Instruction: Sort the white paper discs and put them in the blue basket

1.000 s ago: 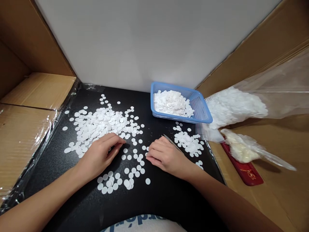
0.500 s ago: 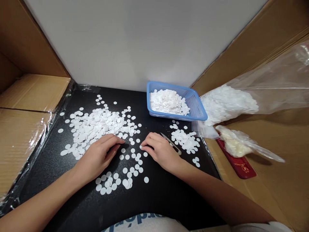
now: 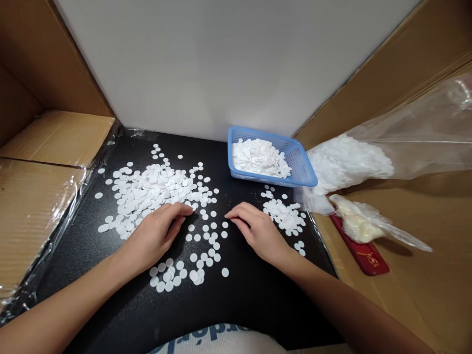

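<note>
Small white round discs [image 3: 155, 189] lie in a broad heap on the black tabletop. My left hand [image 3: 157, 233] rests at the heap's lower right edge, its fingers curled and the thumb a little apart, with nothing visible in it. Close to a few single discs is my right hand [image 3: 260, 233], fingers bent and thumb slightly apart; I see nothing held. One loose disc [image 3: 224, 224] lies just below its fingertips. A smaller pile of discs [image 3: 285, 216] sits right of that hand. More discs [image 3: 168, 275] are scattered nearer my body.
A blue plastic basket [image 3: 273, 182] with many discs stands against the grey-white wall [image 3: 236, 64]. To its right are a clear bag of white pieces [image 3: 350, 160], a red case [image 3: 370, 263] and a small knotted bag [image 3: 361, 226]. Cardboard [image 3: 40, 196] borders the left side.
My right hand has shifted right, and a disc near its fingertips has moved slightly right too. Scissors-like metal beside that hand are now hidden. My left hand has barely moved.
</note>
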Motion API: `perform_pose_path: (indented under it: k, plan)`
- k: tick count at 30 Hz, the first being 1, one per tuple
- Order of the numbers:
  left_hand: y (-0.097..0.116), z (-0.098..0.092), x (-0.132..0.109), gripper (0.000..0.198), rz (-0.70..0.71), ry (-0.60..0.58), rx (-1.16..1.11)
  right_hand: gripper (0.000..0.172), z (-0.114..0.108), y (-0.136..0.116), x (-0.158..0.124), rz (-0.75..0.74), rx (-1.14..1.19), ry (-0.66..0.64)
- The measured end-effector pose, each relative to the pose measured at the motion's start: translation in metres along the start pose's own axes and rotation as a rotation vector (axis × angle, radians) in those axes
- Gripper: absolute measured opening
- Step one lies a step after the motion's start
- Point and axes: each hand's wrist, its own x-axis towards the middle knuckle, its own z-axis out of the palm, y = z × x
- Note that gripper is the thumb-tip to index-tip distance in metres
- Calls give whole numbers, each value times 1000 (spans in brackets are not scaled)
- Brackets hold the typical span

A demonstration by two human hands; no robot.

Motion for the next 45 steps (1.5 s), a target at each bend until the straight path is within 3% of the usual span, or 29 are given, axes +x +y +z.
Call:
perform_pose_path:
  k: [6, 11, 13, 18, 25, 37, 42, 45]
  plan:
    - [5, -2, 1, 20, -56, 86, -101, 33, 19, -4, -15, -92, 9, 2]
    - [5, -5, -1, 16, -48, 99, -108, 36, 30, -5, -14, -24, 39, 32]
    - [6, -4, -2, 15, 23, 53, -78, 32, 28, -5, -13, 1, 50, 44]
    - [10, 5, -5, 22, 402, -205, 90, 22, 21, -5, -5, -7, 44, 57]
    - [7, 23, -15, 36, 596, -255, 382, 13, 25, -1, 8, -70, -10, 25]
    - [13, 14, -31, 45, 525, -449, 184, 14, 27, -10, -8, -62, 152, -54]
    - [23, -10, -22, 41, 463, -605, 79, 6, 29, -6, 14, -73, 46, 26]
    - [24, -21, -13, 27, 354, -611, 7, 6, 37, -5, 27, -150, -101, 13]
